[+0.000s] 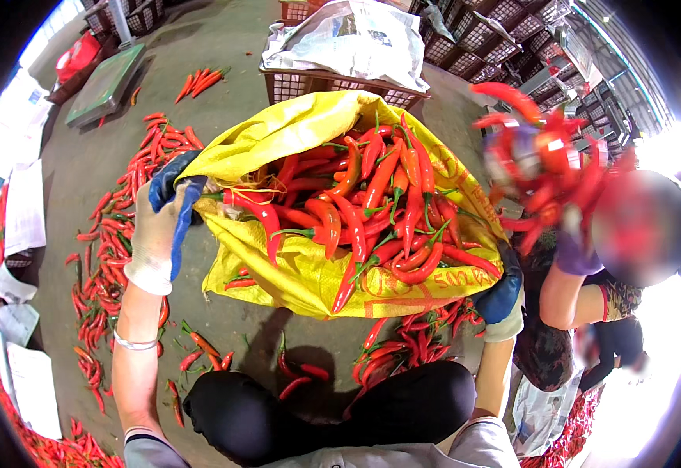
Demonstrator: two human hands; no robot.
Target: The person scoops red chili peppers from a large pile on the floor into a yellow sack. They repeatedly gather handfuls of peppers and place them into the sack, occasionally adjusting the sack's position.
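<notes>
A yellow woven plastic sack [282,126], its mouth spread wide, holds a heap of red chili peppers [370,199] with green stems. My left hand [168,219], in a white work glove with blue coating, grips the sack's rim at the left. On the right, my gloved right hand [501,292] grasps the opposite rim, its fingers partly hidden by the fabric. The sack bears printed red writing. Some peppers hang over the near edge of the mouth. Below lie more loose peppers [402,345] on the floor, close to my knees.
A co-worker's gloved hand [574,245] at right is near a blurred bunch of peppers [545,158]. Beyond the sack stands a brown plastic crate [346,82] topped with newspaper [346,47]. A platform scale [106,85] and a long pepper pile [109,257] lie left. Stacked crates [469,35] fill the back right.
</notes>
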